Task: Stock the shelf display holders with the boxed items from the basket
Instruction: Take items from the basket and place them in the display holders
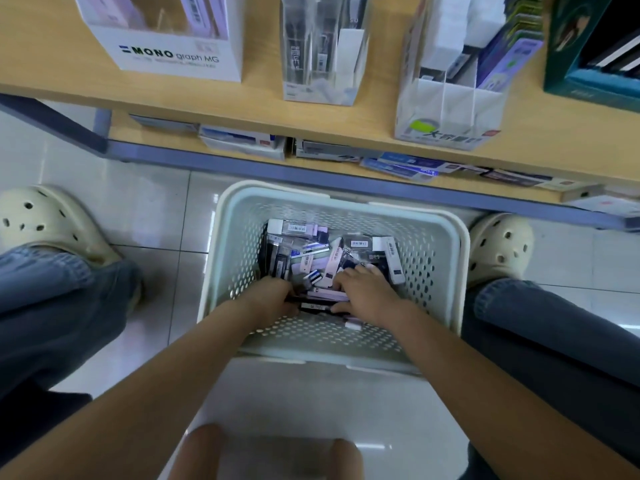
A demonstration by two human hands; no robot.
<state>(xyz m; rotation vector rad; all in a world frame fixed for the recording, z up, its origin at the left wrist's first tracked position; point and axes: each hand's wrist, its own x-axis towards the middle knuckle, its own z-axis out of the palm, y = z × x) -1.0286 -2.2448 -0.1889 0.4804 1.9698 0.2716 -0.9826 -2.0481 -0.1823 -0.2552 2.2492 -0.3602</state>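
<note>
Both hands are down in the basket [446,271] on the floor, among the loose boxed items [311,251]. A black box [317,305] lies crosswise between them, its long axis running from hand to hand. The left hand [273,299] curls round its left end, while the right hand [363,292] lies over the pile with its thumb at the right end; whether it grips I cannot tell. The display holders [318,64] stand on the shelf [346,123] above and beyond the basket, so the lift likely goes up and forward, the left hand better placed to carry.
</note>
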